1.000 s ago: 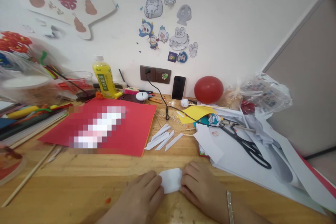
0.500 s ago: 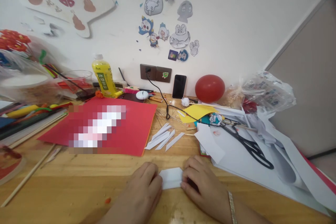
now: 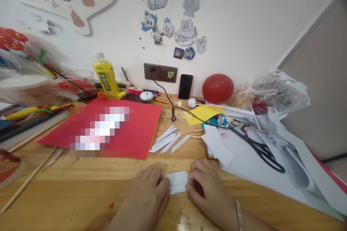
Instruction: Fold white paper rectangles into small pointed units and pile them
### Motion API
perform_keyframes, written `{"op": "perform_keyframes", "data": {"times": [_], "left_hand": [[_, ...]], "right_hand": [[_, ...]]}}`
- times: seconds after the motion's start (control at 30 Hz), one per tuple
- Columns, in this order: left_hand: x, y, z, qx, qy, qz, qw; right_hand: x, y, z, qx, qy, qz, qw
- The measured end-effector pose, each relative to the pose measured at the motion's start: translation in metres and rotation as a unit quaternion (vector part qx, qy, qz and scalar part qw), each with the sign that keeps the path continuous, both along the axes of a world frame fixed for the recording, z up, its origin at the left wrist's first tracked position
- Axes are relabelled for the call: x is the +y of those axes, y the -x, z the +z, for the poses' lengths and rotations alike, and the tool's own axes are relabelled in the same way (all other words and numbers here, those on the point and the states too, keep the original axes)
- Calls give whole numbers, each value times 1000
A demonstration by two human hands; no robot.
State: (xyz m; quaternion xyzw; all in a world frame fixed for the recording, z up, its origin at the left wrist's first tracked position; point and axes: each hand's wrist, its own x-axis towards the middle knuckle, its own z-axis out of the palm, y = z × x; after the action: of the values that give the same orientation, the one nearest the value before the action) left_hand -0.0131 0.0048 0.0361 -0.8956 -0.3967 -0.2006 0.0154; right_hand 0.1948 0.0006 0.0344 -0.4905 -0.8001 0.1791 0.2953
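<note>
A small piece of folded white paper (image 3: 177, 182) lies on the wooden table between my hands, with a crease running across it. My left hand (image 3: 151, 191) is closed on its left edge, the thumb pressing near the lower left corner. At the right edge, my right hand (image 3: 207, 187) pinches the paper between thumb and fingers; a sparkling bracelet circles that wrist. Just beyond my hands lie several narrow folded paper strips (image 3: 169, 140).
Red paper sheets (image 3: 138, 130) lie at left, partly blurred out. White paper sheets (image 3: 244, 155) with black scissors (image 3: 257, 146) cover the right. A yellow drink bottle (image 3: 105, 75), a phone (image 3: 185, 86) and a red balloon (image 3: 218, 88) stand along the wall.
My left thumb has shifted slightly right over the paper's left edge. The right hand keeps its pinch. The camera view has tilted down a little.
</note>
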Motion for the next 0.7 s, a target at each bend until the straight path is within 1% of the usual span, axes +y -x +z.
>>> {"op": "perform_keyframes", "data": {"times": [0.13, 0.3, 0.4, 0.47, 0.53, 0.63, 0.7], "left_hand": [[1, -1, -1, 5, -16, 11, 1000], [-1, -1, -2, 13, -39, 33, 999], [-1, -1, -1, 9, -29, 36, 999], [0, -1, 0, 1, -10, 33, 999], [0, -1, 2, -9, 12, 37, 999], [0, 0, 3, -13, 46, 45, 998], [0, 2, 4, -8, 65, 51, 997]], "right_hand": [[-1, 2, -2, 3, -20, -9, 1000], [-2, 1, -1, -16, -14, -47, 999], [-1, 0, 1, -31, -17, -53, 998], [-2, -1, 2, -41, -28, -32, 998], [-3, 0, 1, -61, -61, 12, 996], [-5, 2, -1, -108, -148, 81, 980], [-6, 3, -2, -124, -197, 98, 968]]}}
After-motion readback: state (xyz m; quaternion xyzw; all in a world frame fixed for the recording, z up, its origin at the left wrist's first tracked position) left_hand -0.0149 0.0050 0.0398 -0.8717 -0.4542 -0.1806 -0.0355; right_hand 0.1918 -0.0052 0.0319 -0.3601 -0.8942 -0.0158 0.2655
